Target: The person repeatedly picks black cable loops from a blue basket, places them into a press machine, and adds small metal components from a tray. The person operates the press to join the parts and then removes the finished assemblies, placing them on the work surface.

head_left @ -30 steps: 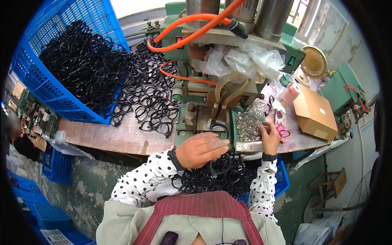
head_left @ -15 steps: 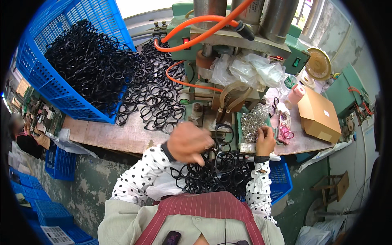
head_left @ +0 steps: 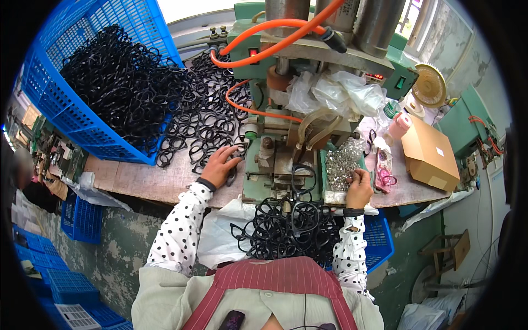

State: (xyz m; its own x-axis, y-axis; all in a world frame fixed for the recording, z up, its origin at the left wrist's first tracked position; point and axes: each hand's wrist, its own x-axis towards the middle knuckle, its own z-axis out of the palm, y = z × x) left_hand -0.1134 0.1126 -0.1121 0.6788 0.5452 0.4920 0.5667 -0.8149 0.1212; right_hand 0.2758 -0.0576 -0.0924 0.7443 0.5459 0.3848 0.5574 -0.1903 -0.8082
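My left hand [head_left: 219, 166] rests at the near edge of the loose black eyeglass frames [head_left: 212, 129] on the table, fingers stretched and apart, touching the nearest ones. My right hand [head_left: 359, 190] is at the near right corner of a green tray [head_left: 336, 198] of small shiny metal pieces [head_left: 340, 168]; its thumb and fingers are pinched together, and whatever they hold is too small to make out. Between my hands, one eyeglass frame [head_left: 304, 218] hangs at the front of the green press [head_left: 254, 190]. Below it, more black frames [head_left: 264, 234] lie heaped over white cloth in front of me.
A blue crate [head_left: 88, 135] full of black frames leans at the left. Orange hoses [head_left: 264, 26] and clear plastic bags [head_left: 335, 93] hang about the press. On the right stand a cardboard box [head_left: 432, 157], a pink roll [head_left: 400, 125] and a small fan [head_left: 428, 85].
My left hand has moved left and away from me, from in front of the press to the frames on the table. My right hand stays at the metal pieces, barely shifted.
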